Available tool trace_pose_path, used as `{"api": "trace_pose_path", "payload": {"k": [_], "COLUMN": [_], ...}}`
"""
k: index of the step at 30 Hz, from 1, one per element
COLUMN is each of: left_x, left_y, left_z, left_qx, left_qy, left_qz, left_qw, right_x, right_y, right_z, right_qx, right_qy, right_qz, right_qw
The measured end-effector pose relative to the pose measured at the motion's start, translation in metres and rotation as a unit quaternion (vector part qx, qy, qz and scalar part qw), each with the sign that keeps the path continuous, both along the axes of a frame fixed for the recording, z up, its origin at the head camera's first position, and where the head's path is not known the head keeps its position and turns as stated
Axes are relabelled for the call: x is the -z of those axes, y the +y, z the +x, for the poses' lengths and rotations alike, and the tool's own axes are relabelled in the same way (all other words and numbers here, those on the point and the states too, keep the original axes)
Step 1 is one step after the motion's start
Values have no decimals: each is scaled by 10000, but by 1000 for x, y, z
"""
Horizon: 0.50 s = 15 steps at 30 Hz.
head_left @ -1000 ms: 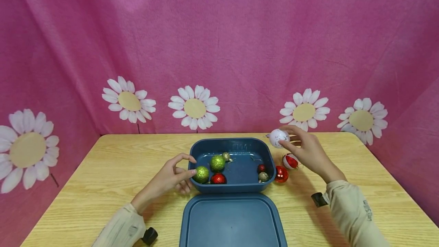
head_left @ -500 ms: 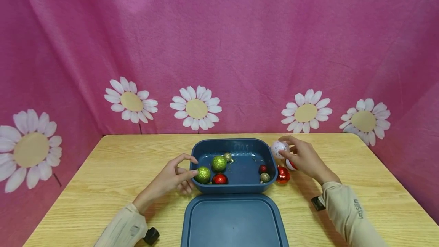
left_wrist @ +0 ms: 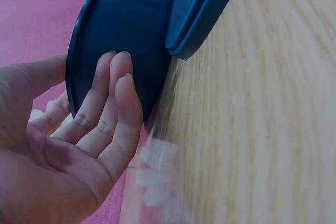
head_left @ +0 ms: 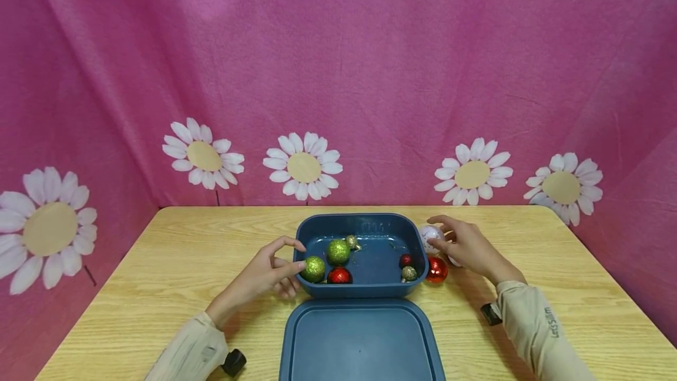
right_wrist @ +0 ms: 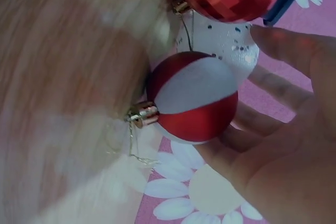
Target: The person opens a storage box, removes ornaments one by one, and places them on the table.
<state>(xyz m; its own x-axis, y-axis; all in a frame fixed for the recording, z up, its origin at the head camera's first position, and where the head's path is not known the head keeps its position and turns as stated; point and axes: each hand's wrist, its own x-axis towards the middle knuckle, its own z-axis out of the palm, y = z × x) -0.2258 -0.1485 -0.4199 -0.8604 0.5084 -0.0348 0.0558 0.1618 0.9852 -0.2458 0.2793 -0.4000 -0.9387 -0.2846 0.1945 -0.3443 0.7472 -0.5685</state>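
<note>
A dark blue box (head_left: 365,291) stands on the table with Christmas balls inside. My left hand (head_left: 262,273) holds its left wall, thumb and index finger over the rim and the other fingers against the outside (left_wrist: 118,93). Nearest that thumb lies a green glitter ball (head_left: 314,269). Just right of the box, my right hand (head_left: 471,250) holds a white speckled Christmas ball (head_left: 431,240), low by the table. A red-and-white ball (right_wrist: 197,98) sits under that hand, largely hidden in the head view. In front of it is a shiny red ball (head_left: 437,270).
The blue lid (head_left: 359,340) lies flat in front of the box. Also inside the box are another green ball (head_left: 338,251), a red ball (head_left: 339,276), small gold balls (head_left: 409,274) and a small dark red ball (head_left: 405,260). A pink curtain (head_left: 370,75) hangs behind the table.
My right hand has lowered the white ball from above the table to beside the box's right wall. The left hand keeps its place at the box.
</note>
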Motion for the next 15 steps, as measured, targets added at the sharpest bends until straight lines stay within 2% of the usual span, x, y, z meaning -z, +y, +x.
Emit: {"api": "trace_pose_path", "payload": {"k": [5,11,15], "left_x": [0,1,2], "left_y": [0,-1,-1], "left_z": [0,-1,-1], "left_qx": [14,24,46], "left_qy": [17,104,90], "left_qz": [9,-28,-15], "left_qw": [10000,9999,9999], "right_x": [-4,-6,-4], "right_y": [1,0,0], "right_z": [0,0,0], "right_qx": [-47,-33,125], "right_qy": [-211,-488,-288], "right_qz": [213,175,229], "right_qw": [9995,9986,9992]}}
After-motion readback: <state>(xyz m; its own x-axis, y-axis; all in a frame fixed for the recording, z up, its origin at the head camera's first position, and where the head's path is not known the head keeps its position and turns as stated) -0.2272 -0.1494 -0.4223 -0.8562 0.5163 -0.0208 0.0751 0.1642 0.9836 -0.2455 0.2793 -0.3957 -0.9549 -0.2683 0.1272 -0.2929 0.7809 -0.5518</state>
